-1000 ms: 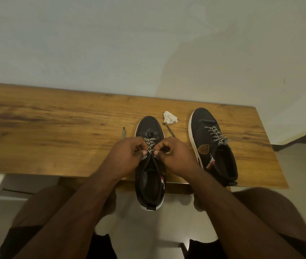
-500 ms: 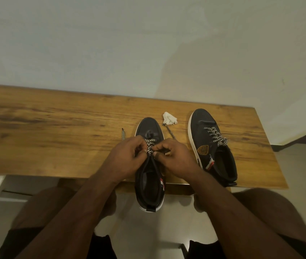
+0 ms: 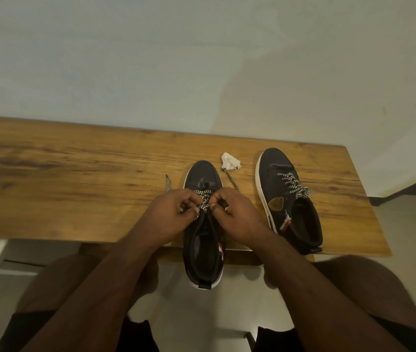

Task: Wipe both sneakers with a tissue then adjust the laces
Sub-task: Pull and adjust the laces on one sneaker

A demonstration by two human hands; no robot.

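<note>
Hands first: I see my left hand [image 3: 168, 219] and my right hand [image 3: 240, 217] meeting over the near sneaker [image 3: 203, 250], each with fingers curled and pinching the black-and-white laces [image 3: 203, 201] at the middle of the shoe. The fingertips of the two hands sit just beside each other, with the lace crossing between them. That sneaker lies toe-away on the wooden bench [image 3: 74, 179], its heel hanging past the near edge. One loose lace end [image 3: 167, 182] trails onto the wood left of the toe; the other lace end [image 3: 232, 180] runs out to the right, reaching toward the crumpled tissue [image 3: 230, 161], which lies on the bench between the two toes. I see the second sneaker [image 3: 288, 199] well to the right, angled, laces in place, untouched by either hand.
</note>
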